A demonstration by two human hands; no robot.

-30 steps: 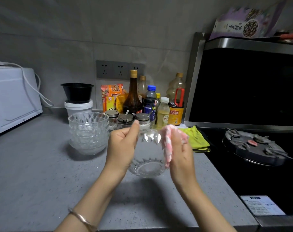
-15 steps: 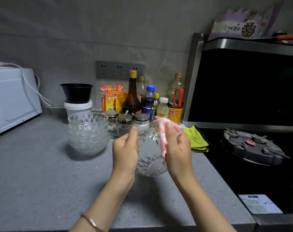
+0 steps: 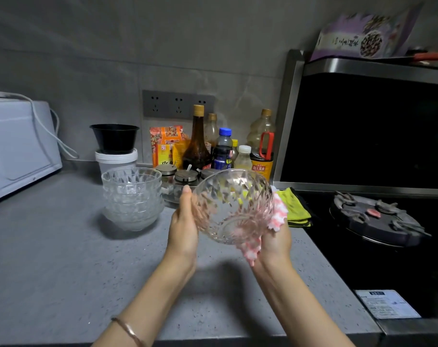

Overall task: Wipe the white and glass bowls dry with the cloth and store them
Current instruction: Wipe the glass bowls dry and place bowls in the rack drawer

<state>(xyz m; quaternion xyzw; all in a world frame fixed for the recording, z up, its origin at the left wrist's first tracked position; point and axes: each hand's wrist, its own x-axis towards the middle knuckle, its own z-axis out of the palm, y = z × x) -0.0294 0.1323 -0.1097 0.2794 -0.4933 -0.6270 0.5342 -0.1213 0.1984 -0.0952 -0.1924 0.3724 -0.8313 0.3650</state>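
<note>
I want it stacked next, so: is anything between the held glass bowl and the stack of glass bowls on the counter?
Nothing visible does. The glass bowl is held by the left hand and the right hand with the cloth; the stack of glass bowls stands to its left, top open, only bare counter between.

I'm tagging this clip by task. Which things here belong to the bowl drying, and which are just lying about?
In the job:
held bowl
pink cloth
left hand
right hand
bowl stack

Lying about:
microwave
black bowl
bottles
yellow cloth
burner
</note>
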